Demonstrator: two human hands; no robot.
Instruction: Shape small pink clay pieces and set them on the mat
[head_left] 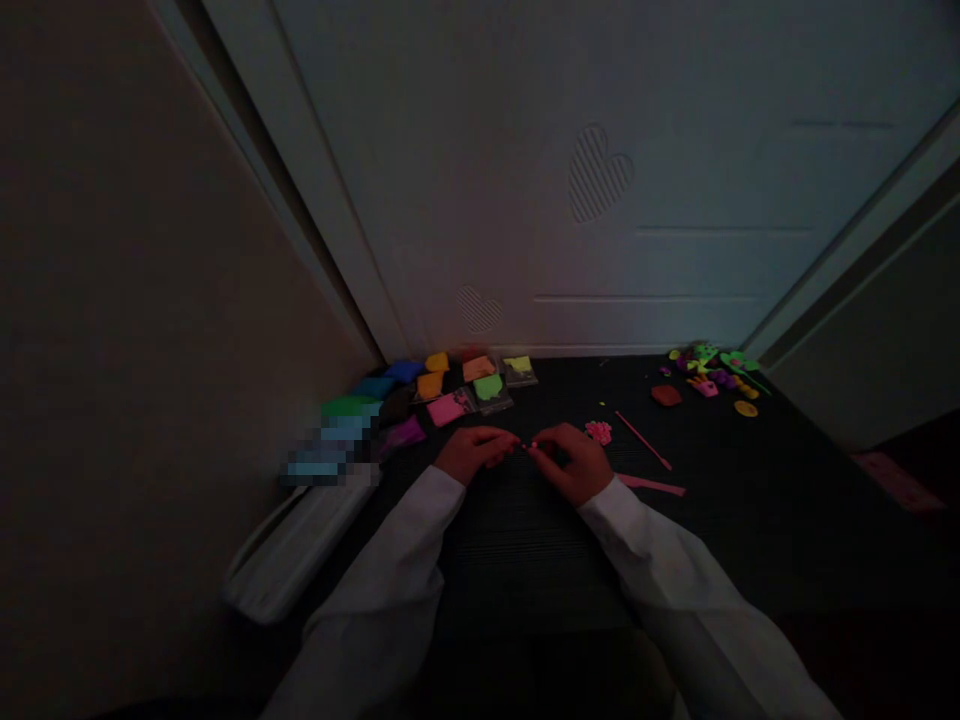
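Note:
Over the dark table, my left hand and my right hand meet almost tip to tip, both with fingers pinched. Between the fingertips is a tiny pink piece of modelling clay; its exact shape is too small to make out. Just beyond my right hand lies a bumpy pink clay flower. A thin pink stick-like tool rests to the right of it. Partly hidden behind my right wrist is a flat pink strip.
Several packets of coloured clay, including a pink packet and a green packet, lie at the back left. A long white box-like object stands at left. Small clay figures and a reddish lump sit back right, before a white panel.

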